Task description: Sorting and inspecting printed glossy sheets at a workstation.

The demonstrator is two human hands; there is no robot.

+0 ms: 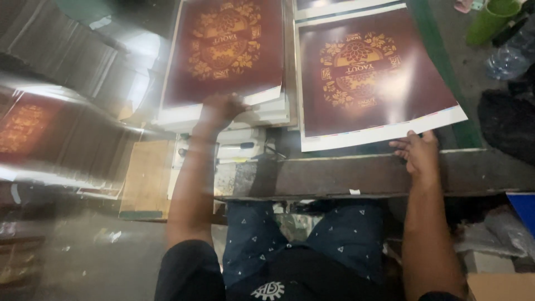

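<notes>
printed sheet (373, 72): glossy paper, maroon with gold, white margin | sheet stack (225, 53): same glossy paper | counter (356, 173): worn, rough wood | cup (490, 19): smooth green plastic | shorts (334, 234): matt patterned cloth

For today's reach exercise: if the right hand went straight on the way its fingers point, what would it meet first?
The right hand points up-left, already at the edge of the printed sheet; it would likely slide onto that sheet's white margin first.
</notes>
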